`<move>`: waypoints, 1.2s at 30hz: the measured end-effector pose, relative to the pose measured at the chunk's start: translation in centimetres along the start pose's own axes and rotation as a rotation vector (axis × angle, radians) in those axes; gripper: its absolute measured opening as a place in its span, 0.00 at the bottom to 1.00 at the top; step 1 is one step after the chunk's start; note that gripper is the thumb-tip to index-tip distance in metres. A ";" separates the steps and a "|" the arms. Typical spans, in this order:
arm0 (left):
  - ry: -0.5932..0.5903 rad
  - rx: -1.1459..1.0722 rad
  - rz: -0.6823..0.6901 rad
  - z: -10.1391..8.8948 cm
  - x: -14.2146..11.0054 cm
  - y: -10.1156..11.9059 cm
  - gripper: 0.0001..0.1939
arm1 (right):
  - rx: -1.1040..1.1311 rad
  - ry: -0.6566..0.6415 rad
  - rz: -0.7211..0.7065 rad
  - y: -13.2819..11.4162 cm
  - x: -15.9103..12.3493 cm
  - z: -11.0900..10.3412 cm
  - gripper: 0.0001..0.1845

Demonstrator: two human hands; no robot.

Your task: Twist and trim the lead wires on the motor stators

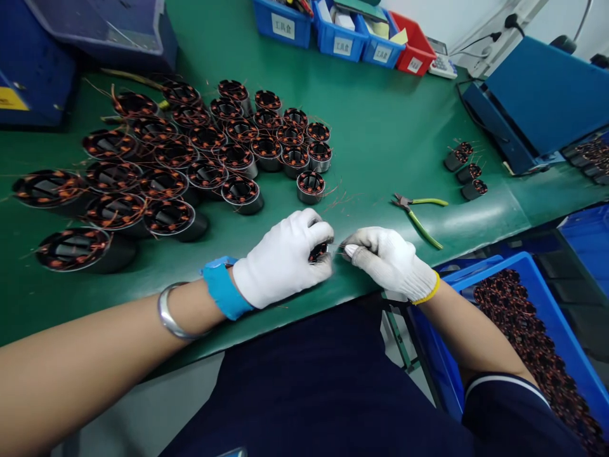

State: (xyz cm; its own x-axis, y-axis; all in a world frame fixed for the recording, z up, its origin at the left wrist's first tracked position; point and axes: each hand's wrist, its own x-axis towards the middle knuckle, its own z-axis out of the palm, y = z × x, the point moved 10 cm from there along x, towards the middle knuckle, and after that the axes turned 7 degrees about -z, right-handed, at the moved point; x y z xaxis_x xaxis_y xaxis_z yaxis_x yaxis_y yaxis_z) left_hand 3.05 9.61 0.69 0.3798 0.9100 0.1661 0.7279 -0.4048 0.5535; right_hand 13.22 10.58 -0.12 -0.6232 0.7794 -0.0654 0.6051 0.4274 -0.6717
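Observation:
My left hand (285,257), in a white glove with a blue wrist strap, is closed around a small black stator (318,252) wound with copper wire, just above the table's front edge. My right hand (387,260), also gloved in white, pinches thin copper wire ends that stick out of that stator. The two hands almost touch. Green-handled pliers (419,216) lie on the green table (380,127) just beyond my right hand.
Several wound stators (190,158) stand in rows at the left and middle. Three more stators (466,171) lie at the right. A blue crate (533,343) of stators sits below the table edge. Blue and red bins (342,28) line the back.

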 end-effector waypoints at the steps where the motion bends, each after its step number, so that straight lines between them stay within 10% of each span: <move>1: 0.022 0.001 0.012 0.0 -0.1 0.0 0.07 | 0.005 -0.021 0.031 0.3 -0.1 0.0 0.13; 8: 0.088 -0.104 0.042 -0.1 -0.4 0.1 0.07 | 0.045 -0.124 0.164 3.0 -0.9 -0.7 0.16; 15: 0.019 -0.085 -0.014 0.2 -0.2 -0.3 0.10 | -0.088 0.059 0.023 -0.5 -0.6 -2.4 0.33; 19: -0.005 -0.015 -0.029 0.5 -0.3 -0.5 0.13 | -0.400 -0.093 -0.062 -2.0 0.0 0.5 0.18; 23: -0.014 0.011 -0.012 0.6 -0.3 -0.5 0.12 | -0.784 -0.160 -0.165 -2.3 -0.6 1.7 0.24; 36: -0.002 -0.006 0.087 0.7 -0.9 0.2 0.10 | -0.895 -0.204 -0.221 -2.6 -2.1 0.2 0.23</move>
State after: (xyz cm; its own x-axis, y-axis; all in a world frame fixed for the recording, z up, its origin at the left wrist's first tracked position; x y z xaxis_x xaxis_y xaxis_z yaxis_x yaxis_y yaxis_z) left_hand 3.28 8.69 0.04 0.4430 0.8710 0.2124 0.6883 -0.4822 0.5419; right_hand 12.80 7.74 1.63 -0.7928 0.5796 -0.1886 0.5657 0.8149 0.1264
